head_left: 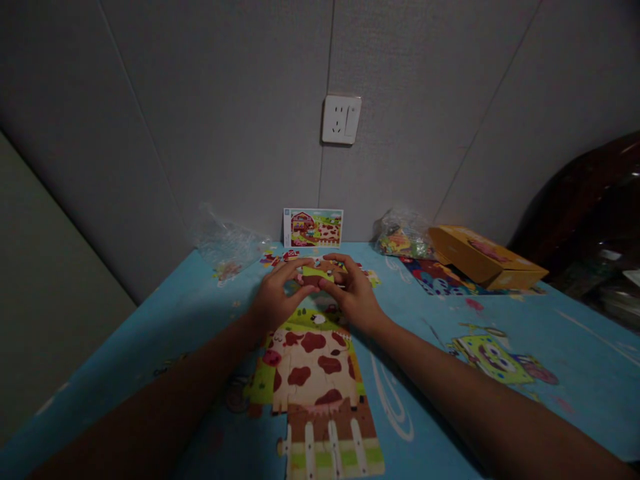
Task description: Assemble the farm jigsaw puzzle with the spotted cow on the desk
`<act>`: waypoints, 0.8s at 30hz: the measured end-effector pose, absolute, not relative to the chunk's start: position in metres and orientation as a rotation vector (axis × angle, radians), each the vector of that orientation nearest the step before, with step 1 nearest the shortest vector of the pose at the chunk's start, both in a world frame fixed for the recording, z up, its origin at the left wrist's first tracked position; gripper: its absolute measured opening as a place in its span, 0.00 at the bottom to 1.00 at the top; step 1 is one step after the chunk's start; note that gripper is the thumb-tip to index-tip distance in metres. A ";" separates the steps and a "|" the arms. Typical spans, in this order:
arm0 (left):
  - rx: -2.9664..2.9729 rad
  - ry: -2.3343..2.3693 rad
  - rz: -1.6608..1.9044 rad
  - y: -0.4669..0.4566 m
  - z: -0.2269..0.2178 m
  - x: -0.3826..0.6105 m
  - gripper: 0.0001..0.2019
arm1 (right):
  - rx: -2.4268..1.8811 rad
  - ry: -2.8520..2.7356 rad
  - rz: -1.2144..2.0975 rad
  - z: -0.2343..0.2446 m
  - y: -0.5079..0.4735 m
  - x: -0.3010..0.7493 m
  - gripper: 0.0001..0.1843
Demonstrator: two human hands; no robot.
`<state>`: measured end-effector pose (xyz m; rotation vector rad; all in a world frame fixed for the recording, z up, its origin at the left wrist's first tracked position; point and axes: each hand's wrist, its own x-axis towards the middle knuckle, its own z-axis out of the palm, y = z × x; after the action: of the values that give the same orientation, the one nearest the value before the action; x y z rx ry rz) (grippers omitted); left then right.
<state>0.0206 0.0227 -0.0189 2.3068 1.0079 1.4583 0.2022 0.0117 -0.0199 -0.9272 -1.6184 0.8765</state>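
My left hand point(278, 293) and my right hand point(353, 291) meet over the far end of a partly joined farm jigsaw point(316, 373) on the blue table. Both pinch a green puzzle piece point(316, 273) between thumb and fingers, held just above the puzzle's upper edge. The joined part shows a spotted cow and a brown fence, running toward me. Loose pieces point(280, 257) lie beyond my hands. A reference picture card point(313, 228) of the farm scene leans on the wall behind them.
An emptied clear plastic bag point(226, 244) lies at the back left. A bag of other pieces point(400, 240) and a yellow box point(484, 257) sit at the back right. The blue cartoon tablecloth point(500, 333) covers the table. A wall socket point(341, 120) is above. A dark rounded object point(590, 213) stands at the right.
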 end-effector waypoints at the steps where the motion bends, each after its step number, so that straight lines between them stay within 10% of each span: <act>1: 2.311 1.017 1.459 0.023 -0.019 0.020 0.21 | -0.914 -1.606 0.897 -0.020 0.012 0.202 0.24; 24: 2.326 1.006 1.455 0.029 -0.022 0.017 0.21 | -0.878 -1.560 0.971 -0.017 0.011 0.201 0.20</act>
<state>0.0169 0.0286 -0.0218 2.3263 1.0064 1.4551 0.2013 0.0105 -0.0170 -0.8784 -1.5597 0.9705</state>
